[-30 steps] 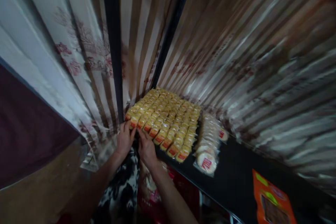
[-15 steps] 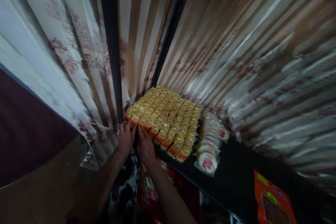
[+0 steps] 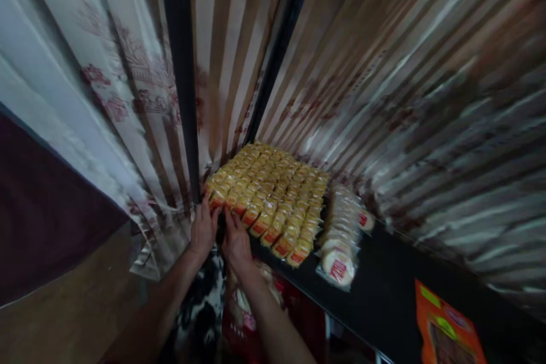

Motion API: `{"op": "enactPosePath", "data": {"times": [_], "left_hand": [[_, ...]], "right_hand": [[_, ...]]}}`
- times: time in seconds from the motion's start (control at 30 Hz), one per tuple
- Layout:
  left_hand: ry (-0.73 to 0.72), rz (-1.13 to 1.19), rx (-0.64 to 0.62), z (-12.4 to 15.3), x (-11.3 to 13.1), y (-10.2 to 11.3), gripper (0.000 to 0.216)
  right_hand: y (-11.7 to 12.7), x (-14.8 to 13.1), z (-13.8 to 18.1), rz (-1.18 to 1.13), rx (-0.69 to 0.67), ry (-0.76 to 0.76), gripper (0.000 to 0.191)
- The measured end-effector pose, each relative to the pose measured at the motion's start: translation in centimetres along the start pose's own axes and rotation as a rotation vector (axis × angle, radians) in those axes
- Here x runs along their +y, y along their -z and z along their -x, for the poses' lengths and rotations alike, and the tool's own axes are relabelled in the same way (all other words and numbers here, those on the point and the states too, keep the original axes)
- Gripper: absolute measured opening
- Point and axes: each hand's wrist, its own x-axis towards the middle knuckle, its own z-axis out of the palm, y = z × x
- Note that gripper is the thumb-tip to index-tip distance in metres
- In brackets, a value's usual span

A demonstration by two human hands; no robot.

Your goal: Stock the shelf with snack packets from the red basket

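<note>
Both forearms are bare, no sleeves showing. The left hand and right hand wear no gloves, rings or watch that can be seen.

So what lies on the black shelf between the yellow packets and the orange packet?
In the head view, a row of pale round packets lies right beside the yellow packets; from there to the orange packet, the black shelf is bare.

Yellow packets with red labels fill the black shelf's left end; beside them, pale round packets bear red labels; an orange-and-green packet lies rightward.
</note>
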Motion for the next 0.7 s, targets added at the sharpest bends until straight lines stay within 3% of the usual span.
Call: {"op": "enactPosePath", "data": {"times": [0.23,0.53,0.7], "left_hand": [[-0.032,-0.087,-0.011,-0.9,1.3,0.1,0.047],[0.016,-0.011,-0.071,-1.2,1.3,-1.4,0.048],[0.037,0.017,-0.027,-1.2,1.2,-2.6,0.048]], "right_hand": [[-0.6,0.5,0.1,-0.026,0.035,0.018,0.06],[-0.6,0.3,-0.2,0.027,0.009,-0.001,0.059],[-0.7,-0.1,-0.6,0.043,-0.01,-0.043,0.059]]}}
